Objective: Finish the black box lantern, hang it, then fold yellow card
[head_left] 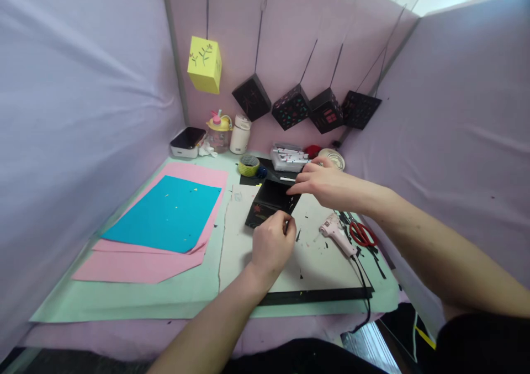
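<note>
Bare fingers [298, 188] and forearms [409, 224] — black clothing [484, 345], probably short-sleeved.

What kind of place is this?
It looks like a little craft corner, maybe for making paper boxes: a glue gun and red scissors lie on the table, and decorated boxes hang at the back.

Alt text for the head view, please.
A person's left hand and right hand handle an open black box above a pale sheet. A glue gun and red-handled scissors lie to the right; a blue sheet and pink sheets lie left, and decorated boxes hang behind.
</note>
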A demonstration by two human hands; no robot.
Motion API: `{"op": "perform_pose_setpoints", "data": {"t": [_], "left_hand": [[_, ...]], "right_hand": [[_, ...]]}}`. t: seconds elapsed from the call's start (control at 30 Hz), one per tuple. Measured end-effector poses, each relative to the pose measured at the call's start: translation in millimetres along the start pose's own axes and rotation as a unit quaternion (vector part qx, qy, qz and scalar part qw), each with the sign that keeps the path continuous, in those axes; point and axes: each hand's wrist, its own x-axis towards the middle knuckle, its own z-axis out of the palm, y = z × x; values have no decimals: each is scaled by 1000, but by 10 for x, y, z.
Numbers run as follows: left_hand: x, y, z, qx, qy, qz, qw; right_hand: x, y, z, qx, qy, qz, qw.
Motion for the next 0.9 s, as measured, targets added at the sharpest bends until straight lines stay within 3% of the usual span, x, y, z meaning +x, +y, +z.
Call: {"op": "perform_pose_setpoints", "data": {"t": [0.23,0.53,0.9], "left_hand": [[31,-53,-101,-7,12,-19,1000],[78,-137,-259,14,27,-18,999],[92,-178,-232,-2,40,20,999]], "right_hand": [[66,21,-3,-21,6,-41,999],[58,-32,-17,-49,35,-38,997],[79,8,9,-18,33,-51,998]]}}
